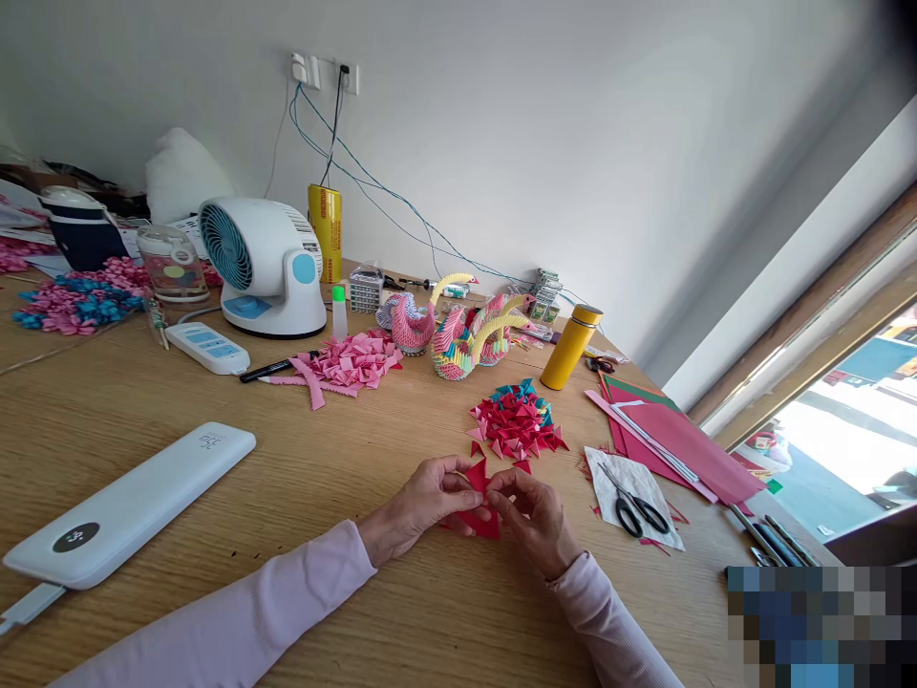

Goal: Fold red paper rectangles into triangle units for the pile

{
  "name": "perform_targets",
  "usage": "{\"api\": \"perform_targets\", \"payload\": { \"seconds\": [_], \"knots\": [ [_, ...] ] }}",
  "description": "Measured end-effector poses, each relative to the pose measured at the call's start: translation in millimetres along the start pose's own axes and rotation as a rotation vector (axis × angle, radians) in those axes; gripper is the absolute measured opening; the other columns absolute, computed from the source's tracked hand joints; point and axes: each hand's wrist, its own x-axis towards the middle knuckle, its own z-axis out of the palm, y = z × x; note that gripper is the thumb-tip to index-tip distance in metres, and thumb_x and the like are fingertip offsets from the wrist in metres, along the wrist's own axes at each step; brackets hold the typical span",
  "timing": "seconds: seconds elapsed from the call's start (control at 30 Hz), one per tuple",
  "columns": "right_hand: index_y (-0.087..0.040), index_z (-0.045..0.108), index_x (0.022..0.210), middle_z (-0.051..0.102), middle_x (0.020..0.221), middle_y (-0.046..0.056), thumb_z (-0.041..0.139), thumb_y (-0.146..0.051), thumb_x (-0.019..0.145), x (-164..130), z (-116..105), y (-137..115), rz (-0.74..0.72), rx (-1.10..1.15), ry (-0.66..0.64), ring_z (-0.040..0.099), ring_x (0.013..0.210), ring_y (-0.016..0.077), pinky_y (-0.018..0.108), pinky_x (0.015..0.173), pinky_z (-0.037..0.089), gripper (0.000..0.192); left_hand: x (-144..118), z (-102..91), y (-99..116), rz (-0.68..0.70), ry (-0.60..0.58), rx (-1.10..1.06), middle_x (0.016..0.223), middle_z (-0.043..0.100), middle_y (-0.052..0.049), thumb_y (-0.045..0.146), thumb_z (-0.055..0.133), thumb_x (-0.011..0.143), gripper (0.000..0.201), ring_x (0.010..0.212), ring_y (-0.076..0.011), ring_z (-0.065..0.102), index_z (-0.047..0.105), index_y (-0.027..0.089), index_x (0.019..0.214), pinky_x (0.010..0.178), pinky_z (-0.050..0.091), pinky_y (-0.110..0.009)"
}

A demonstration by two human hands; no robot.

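Between my two hands is a small piece of red paper (477,474), partly folded to a point at its top. My left hand (437,502) pinches it from the left, thumb on the near side. From the right, the fingertips of my right hand (531,516) grip its edge. More red paper (488,526) shows beneath my fingers; whether it is a separate sheet I cannot tell. Just beyond my hands lies a heap of red folded paper triangles (512,425), with teal triangles (526,390) at its back.
Scissors (631,502) rest on a white tissue (608,478) at right, beside red paper sheets (666,435). Folded-paper swans (458,349), pink paper pieces (358,361) and a yellow flask (571,348) stand farther back. At left are a white power bank (136,502) and a fan (268,268).
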Motion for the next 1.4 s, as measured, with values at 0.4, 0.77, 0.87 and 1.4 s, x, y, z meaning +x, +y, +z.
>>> {"api": "perform_targets", "payload": {
  "seconds": [0.4,0.77,0.87,1.4],
  "knots": [
    [-0.018,0.054,0.079,0.056,0.070,0.002,0.050,-0.032,0.087,-1.8,7.4,-1.6,0.012,-0.004,-0.004,0.049,0.056,0.0122,0.020,0.044,0.034,0.017,0.8,0.0,0.1,0.031,-0.013,0.124,0.079,0.069,-0.009,0.033,0.072,0.069,0.042,0.074,-0.0219,0.067,0.054,0.012,0.101,0.053,0.051,-0.026],
    [-0.019,0.053,0.085,0.062,0.070,0.001,0.057,-0.027,0.082,-1.5,10.2,-1.2,0.037,-0.006,0.046,0.052,0.053,0.0116,0.019,0.041,0.031,0.010,1.0,2.9,0.3,0.009,0.031,0.134,0.079,0.068,-0.008,0.036,0.077,0.063,0.049,0.071,-0.0217,0.066,0.053,0.012,0.098,0.051,0.050,-0.025],
    [-0.020,0.047,0.092,0.061,0.075,0.001,0.058,-0.026,0.080,-1.0,12.9,-0.2,0.026,0.027,0.116,0.056,0.059,0.0130,0.019,0.042,0.034,0.017,1.9,4.2,-2.0,0.021,0.047,0.124,0.081,0.067,-0.008,0.038,0.077,0.062,0.050,0.071,-0.0209,0.065,0.052,0.013,0.099,0.053,0.051,-0.027],
    [-0.021,0.051,0.102,0.058,0.072,0.001,0.058,-0.034,0.082,2.0,8.0,-0.5,0.003,0.091,0.157,0.055,0.059,0.0137,0.022,0.048,0.044,0.024,4.9,2.1,-3.1,0.150,0.108,0.393,0.057,0.059,0.001,0.041,0.063,0.074,0.031,0.047,-0.0105,0.050,0.063,0.013,0.088,0.043,0.035,-0.019]
  ]
}}
